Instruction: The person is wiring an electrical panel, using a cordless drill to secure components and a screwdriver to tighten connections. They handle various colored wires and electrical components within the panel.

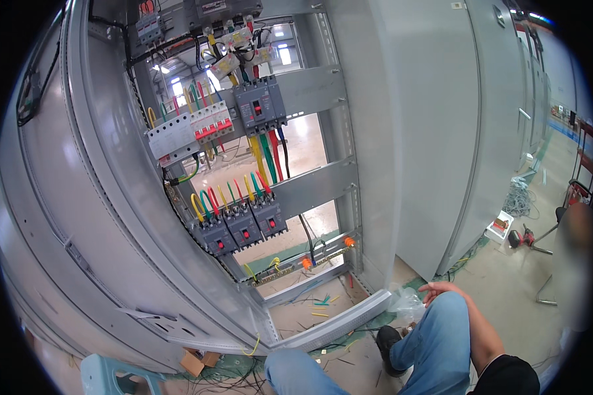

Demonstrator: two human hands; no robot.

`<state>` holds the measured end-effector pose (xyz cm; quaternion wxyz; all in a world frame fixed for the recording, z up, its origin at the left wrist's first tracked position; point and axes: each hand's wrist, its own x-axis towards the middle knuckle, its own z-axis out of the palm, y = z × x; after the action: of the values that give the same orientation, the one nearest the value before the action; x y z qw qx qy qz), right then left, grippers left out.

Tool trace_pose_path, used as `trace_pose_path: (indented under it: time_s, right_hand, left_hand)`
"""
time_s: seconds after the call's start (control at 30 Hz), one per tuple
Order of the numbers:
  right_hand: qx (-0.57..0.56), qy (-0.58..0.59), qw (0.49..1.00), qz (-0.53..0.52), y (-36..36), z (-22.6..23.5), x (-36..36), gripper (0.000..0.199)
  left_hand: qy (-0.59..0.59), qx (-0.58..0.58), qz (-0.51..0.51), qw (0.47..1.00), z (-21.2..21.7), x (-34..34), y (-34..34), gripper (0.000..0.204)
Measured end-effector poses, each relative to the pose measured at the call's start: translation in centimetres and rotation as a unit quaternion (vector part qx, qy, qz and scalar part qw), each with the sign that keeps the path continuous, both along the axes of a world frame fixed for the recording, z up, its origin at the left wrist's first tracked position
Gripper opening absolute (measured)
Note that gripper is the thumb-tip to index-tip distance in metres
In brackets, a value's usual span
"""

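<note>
Right hand (441, 290) with leftward fingers (426, 288) beside a crumpled clear bag (407, 303), its long axis and their grip indistinct.

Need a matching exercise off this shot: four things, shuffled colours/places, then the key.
Things
1. Right hand
2. Plastic bag
3. Stool
4. Lower row of three breakers

Colours and places
A. Light blue, at the lower left of the picture
B. Dark grey with red switches
C. Beside the raised right knee, at the end of a bare forearm
D. Clear, by the cabinet's lower front corner

Pairs
1-C
2-D
3-A
4-B
</note>
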<state>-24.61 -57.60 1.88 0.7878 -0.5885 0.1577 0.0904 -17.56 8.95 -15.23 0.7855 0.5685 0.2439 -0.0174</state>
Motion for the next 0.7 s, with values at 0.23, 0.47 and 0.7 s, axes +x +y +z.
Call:
trace_pose_path:
  time_s: [0.23, 0.47, 0.7]
  right_hand:
    - [-0.010, 0.023, 1.000, 0.008, 0.5, 0.6, 2.3, 0.061]
    - [-0.082, 0.006, 0.996, 0.036, 2.1, 1.1, 4.5, 0.068]
    - [-0.074, -0.002, 0.996, 0.052, 2.3, -0.1, 7.0, 0.068]
  left_hand:
    - [0.001, -0.075, 0.014, 0.997, 0.0, -1.9, 1.4, 0.052]
    - [-0.004, -0.152, 0.037, 0.988, -0.8, -4.0, 3.7, 0.052]
    - [-0.016, -0.217, 0.061, 0.974, -1.1, -5.6, 5.6, 0.051]
